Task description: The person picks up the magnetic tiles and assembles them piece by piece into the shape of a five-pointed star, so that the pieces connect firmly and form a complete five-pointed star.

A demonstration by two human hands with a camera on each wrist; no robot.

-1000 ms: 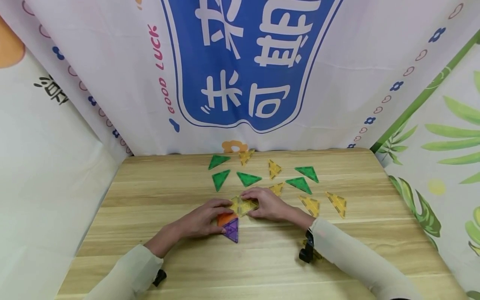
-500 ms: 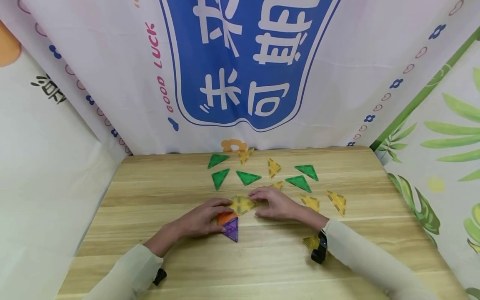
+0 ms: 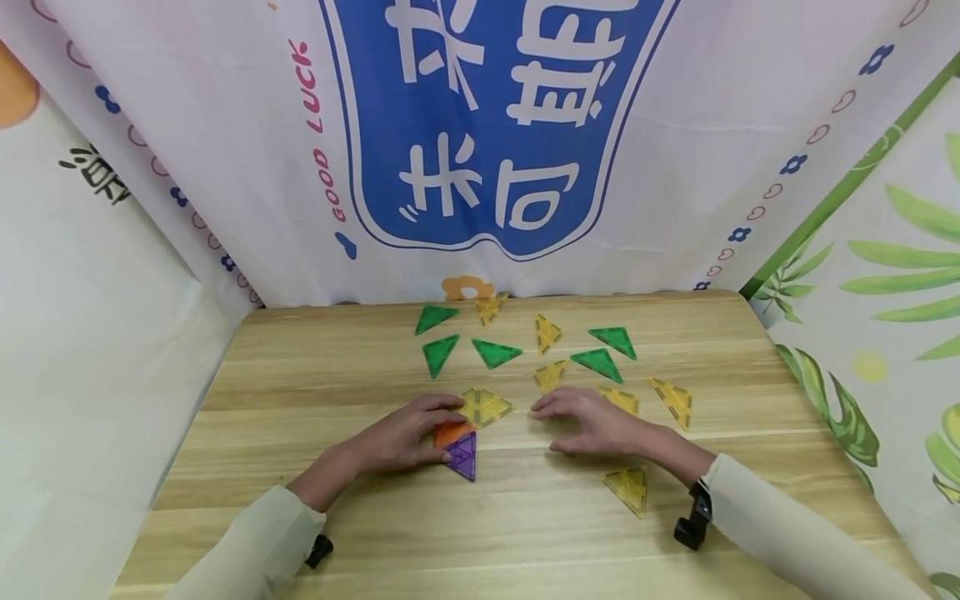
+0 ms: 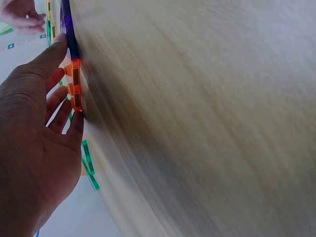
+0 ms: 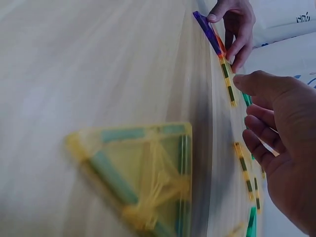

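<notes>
On the wooden table, a purple magnetic tile, an orange magnetic tile and two yellow magnetic tiles lie flat, edges together. My left hand rests on this group, thumb on the purple tile and fingertips reaching the orange and nearer yellow one. The left wrist view shows its fingers fairly straight along the orange tile's edge. Apart from the group, to its right, my right hand hovers with loose fingers and holds nothing. A single yellow triangle tile lies below it, seen large and blurred in the right wrist view.
Several green triangle tiles lie scattered towards the back. More yellow triangle tiles lie among and right of them, one partly hidden behind my right hand. A printed cloth hangs at the table's back edge.
My right hand has let go of the right-hand yellow tile and drawn back to the right. That tile stays against the group. My left hand has hardly moved.
</notes>
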